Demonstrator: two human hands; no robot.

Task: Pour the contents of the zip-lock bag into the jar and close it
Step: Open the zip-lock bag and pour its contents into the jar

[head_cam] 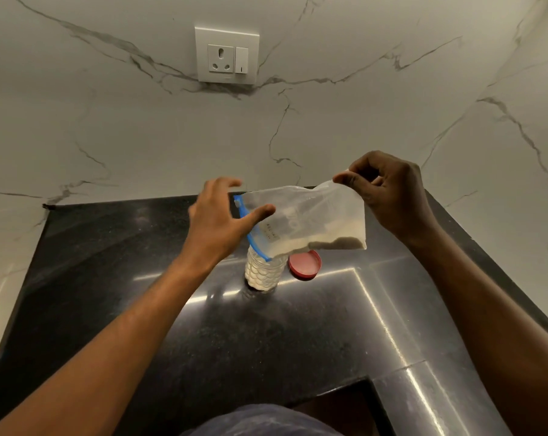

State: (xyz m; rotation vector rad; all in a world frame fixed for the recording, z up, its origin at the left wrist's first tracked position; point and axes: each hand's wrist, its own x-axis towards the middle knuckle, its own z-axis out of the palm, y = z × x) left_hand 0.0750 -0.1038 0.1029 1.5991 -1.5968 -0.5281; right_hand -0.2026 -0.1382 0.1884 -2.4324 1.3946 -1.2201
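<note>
A clear zip-lock bag (310, 218) with a blue zipper strip hangs tilted in the air, its blue mouth pointing down over the jar. Pale grains lie along its lower edge. My right hand (389, 196) pinches the bag's upper back corner between thumb and fingers. My left hand (222, 218) is spread at the zipper end, thumb against the bag's side; whether it grips is unclear. The clear plastic jar (263, 272) stands upright on the counter, holding pale grains, its mouth hidden behind the bag. The red lid (305, 265) lies flat just right of the jar.
The black stone counter (203, 325) fills a corner between white marble walls. A wall socket with switch (227, 55) sits high on the back wall. The counter's front edge has a cut-out at bottom right (354, 401).
</note>
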